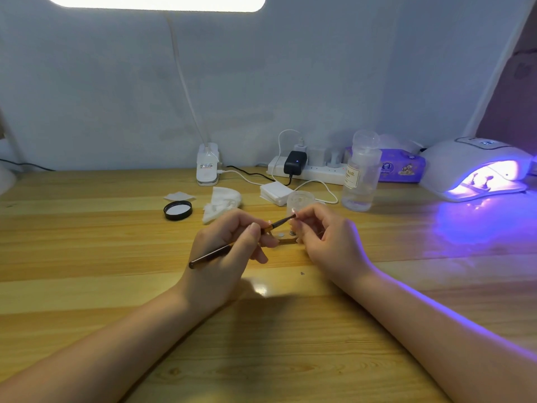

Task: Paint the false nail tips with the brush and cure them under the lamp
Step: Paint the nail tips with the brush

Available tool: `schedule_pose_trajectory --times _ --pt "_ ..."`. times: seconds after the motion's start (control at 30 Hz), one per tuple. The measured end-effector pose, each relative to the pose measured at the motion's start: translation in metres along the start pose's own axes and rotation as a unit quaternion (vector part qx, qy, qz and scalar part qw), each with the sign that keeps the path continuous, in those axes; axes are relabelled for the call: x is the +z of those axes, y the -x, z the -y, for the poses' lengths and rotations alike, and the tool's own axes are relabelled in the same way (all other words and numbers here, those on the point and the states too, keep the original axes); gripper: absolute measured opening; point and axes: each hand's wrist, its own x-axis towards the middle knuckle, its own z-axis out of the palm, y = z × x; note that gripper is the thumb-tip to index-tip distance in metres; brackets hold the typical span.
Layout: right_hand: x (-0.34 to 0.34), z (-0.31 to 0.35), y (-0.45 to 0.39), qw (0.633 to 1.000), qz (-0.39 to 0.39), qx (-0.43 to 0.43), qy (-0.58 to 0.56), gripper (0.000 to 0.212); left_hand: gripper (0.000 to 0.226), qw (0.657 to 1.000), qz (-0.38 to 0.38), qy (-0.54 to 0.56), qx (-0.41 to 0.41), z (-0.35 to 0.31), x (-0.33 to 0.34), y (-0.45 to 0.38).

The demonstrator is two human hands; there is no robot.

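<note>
Two hands meet mid-surface: the left hand grips the brush, its long axis slanting far-right so the bristles reach the nail tip pinched by the right hand.

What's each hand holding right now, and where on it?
Left hand grips the brush near its front end. Right hand pinches something small at the brush tip; what it is cannot be told.
</note>
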Motion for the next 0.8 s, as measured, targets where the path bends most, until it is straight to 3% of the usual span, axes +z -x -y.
schedule_pose_trajectory --times 0.2,0.43,0.6,0.8 --pt "-0.0015 0.0032 0.0003 1.000 0.015 -0.005 -0.026 0.006 0.013 0.999 -0.021 -0.017 -0.018 0.0030 0.0008 -0.0018" --pt "-0.0016 0.0037 0.0004 0.999 0.004 -0.010 -0.035 0.012 0.025 1.000 -0.008 -0.002 0.006 0.0004 0.0012 -0.0005" --pt "-0.0010 0.0031 0.0008 0.999 -0.003 -0.004 -0.033 0.009 0.021 1.000 0.012 0.026 -0.001 0.0022 -0.0014 0.0018" --pt "-0.0011 0.0020 0.0000 1.000 -0.005 0.002 -0.025 0.005 0.017 1.000 -0.014 0.012 0.014 0.0002 0.0001 0.0006"
